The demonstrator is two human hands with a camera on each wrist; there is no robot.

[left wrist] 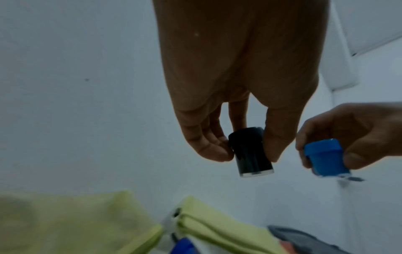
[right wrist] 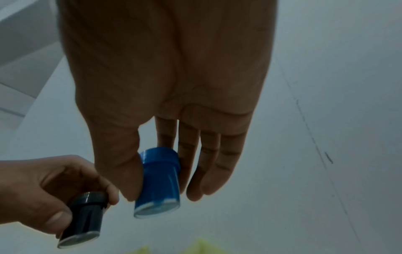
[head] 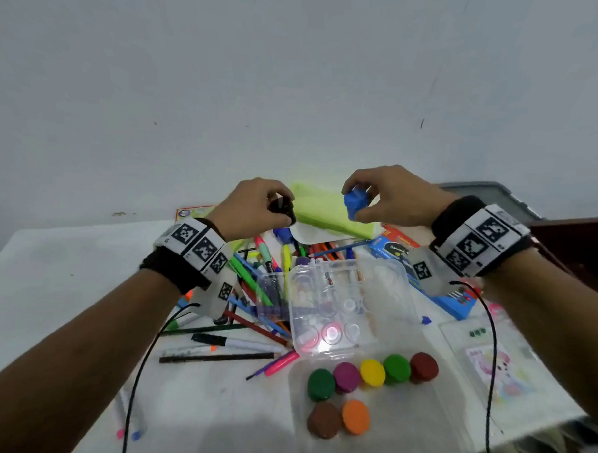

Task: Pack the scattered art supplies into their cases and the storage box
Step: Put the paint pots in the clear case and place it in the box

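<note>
I am holding two small paint pots in the air above the cluttered tabletop (head: pixel 66 271). My left hand (head: pixel 254 207) pinches a black paint pot (left wrist: pixel 250 152) between thumb and fingers (left wrist: pixel 208 146), across its body just under the cap. My right hand (head: pixel 391 199) pinches a blue paint pot (right wrist: pixel 158 182) the same way, thumb on one side, fingers (right wrist: pixel 189 165) on the other. Both pots look light, rigid and smooth-walled, so I judge they could slip; gripping the body below the ribbed cap seems safest. Below, seven capped pots (head: pixel 369 383) already sit in an open clear case (head: pixel 419 420), near loose pens (head: pixel 216 356).
</note>
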